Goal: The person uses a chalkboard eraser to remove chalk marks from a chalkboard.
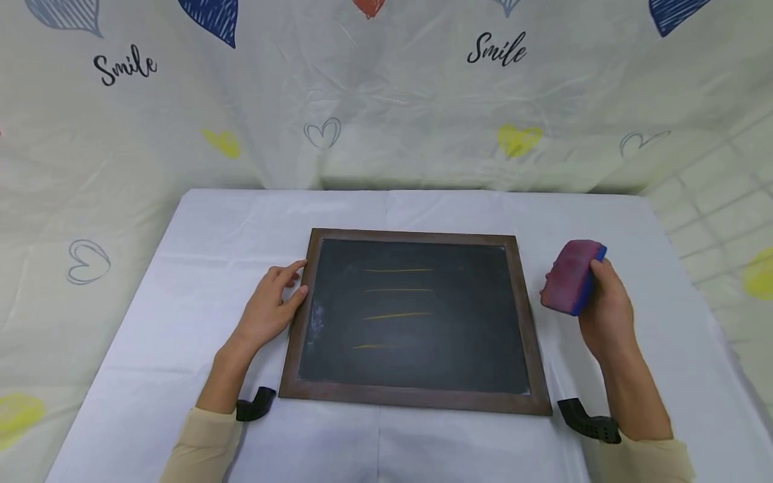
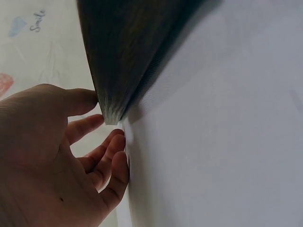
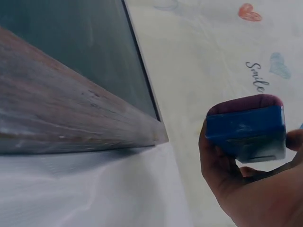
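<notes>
A: Left hand (image 1: 268, 310)?
B: Fingers relaxed against the frame of the dark wood-framed chalkboard (image 1: 415, 315), flat on the worktop (image 1: 199, 268) (likely bracing it).
A: Right hand (image 1: 606, 305)?
B: Gripping the magenta-and-blue block eraser (image 1: 570, 276), raised beside the board's right edge.

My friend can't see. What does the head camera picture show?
A person's right hand holds a purple and blue eraser beside a wood-framed chalkboard lying on a white table. The left hand touches the board's left frame. Four yellow chalk lines cross the board.
</notes>
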A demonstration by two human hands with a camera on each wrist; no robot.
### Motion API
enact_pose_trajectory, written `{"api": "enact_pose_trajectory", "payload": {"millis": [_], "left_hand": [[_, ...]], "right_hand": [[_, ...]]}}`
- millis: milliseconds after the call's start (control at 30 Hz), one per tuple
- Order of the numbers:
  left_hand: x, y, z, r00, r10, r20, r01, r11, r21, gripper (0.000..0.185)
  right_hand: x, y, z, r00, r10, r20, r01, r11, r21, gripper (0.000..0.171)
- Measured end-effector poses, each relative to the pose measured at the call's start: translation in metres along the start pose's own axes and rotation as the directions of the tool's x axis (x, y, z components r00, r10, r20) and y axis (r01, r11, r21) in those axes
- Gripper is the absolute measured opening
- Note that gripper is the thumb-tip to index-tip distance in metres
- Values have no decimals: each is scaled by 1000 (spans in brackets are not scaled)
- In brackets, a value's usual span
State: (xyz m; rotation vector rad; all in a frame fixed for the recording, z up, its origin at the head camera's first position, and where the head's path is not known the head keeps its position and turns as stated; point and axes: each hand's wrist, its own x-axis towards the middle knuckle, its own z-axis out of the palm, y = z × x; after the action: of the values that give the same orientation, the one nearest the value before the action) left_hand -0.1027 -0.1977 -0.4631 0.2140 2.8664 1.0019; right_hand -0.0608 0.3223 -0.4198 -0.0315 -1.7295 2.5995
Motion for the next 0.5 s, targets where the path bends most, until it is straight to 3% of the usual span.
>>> {"api": "enact_pose_trajectory", "payload": {"millis": [133,233,300,433,500], "left_hand": [[0,0,0,1000,2,7,-2,1000,-4,54],[-1,0,0,1000,5,6,-5,1000,-2,54],[-1,0,0,1000,8,4,-8,1000,-1,54],[0,-1,0,1000,10,6,-10,1000,0,54],[0,0,0,1000,13,7,-13,1000,-2,54]], "right_hand": [[4,-2,8,996,-55,-75,39,980,-197,34],[10,-2,15,990,-81,-114,37,938,-344,37],[13,-2,19,991,-84,-100,27,879,-477,41],[20,-2,27,999,-38,-38,0,709,-706,46],[22,-2,31,1000,-9,-8,0,637,-771,48]]}}
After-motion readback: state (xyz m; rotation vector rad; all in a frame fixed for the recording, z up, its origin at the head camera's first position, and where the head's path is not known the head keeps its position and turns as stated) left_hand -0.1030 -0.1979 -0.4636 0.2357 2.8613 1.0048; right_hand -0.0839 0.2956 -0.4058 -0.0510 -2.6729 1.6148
